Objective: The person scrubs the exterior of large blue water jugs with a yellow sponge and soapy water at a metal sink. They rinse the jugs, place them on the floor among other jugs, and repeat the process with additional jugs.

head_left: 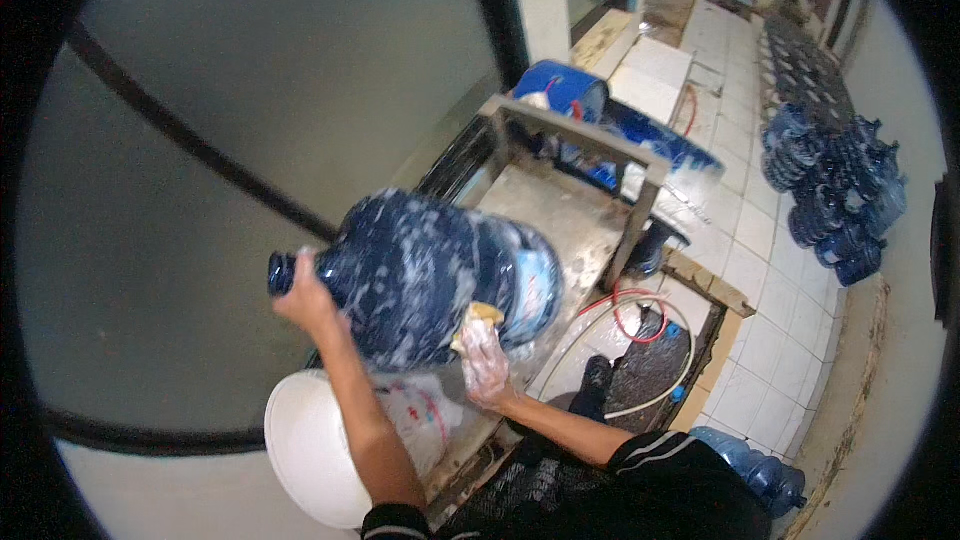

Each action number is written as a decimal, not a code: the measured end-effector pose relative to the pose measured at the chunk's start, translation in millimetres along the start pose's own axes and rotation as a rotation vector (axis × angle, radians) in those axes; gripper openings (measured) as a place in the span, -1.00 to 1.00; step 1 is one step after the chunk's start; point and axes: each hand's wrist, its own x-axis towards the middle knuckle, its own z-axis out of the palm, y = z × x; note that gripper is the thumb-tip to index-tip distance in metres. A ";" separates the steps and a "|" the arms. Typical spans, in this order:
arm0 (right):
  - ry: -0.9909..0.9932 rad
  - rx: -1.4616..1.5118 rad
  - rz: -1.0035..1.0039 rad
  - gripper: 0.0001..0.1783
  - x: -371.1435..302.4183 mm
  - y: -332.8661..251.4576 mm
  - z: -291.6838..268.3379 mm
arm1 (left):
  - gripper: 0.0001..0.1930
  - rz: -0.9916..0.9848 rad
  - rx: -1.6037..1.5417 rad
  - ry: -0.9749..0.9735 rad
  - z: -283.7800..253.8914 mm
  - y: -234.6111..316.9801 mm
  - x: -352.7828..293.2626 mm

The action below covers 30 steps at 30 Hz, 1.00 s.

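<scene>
Grips the neck of a large blue water jug (425, 265) with the left hand (306, 297), most fingers hidden behind it; presses a yellowish sponge (482, 314) to the near side, beside a pale blue label (537, 285), with the soapy right hand (484, 365) closed round it, fingers blurred under lather; cannot see the underside of the jug, nor all of the white bucket (310, 445) crossed by the left forearm (382, 445); cannot make out the contents of a translucent plastic bag (430, 420).

As for the jug: lies on its side across the counter (555, 202), neck toward the left; bears streaky white foam over smooth, rounded plastic.

At the far end of the wet, stained counter, a raised frame (575, 133), metal or wood hard to tell; beyond, a glossy blue barrel (560, 88); to the right, a red hose (618, 315) and a pale hose (692, 355) looping near a dark shoe (598, 372); farther right, white floor tiles (760, 370) and clustered blue jugs (830, 190) by the wall (885, 80); to the left, broad greyish panels (250, 120), dark-framed.
</scene>
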 end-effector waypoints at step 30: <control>0.319 -0.072 0.327 -0.50 10.9 51.4 30.5 | -0.83 -0.177 0.043 0.169 -23.9 -15.5 41.9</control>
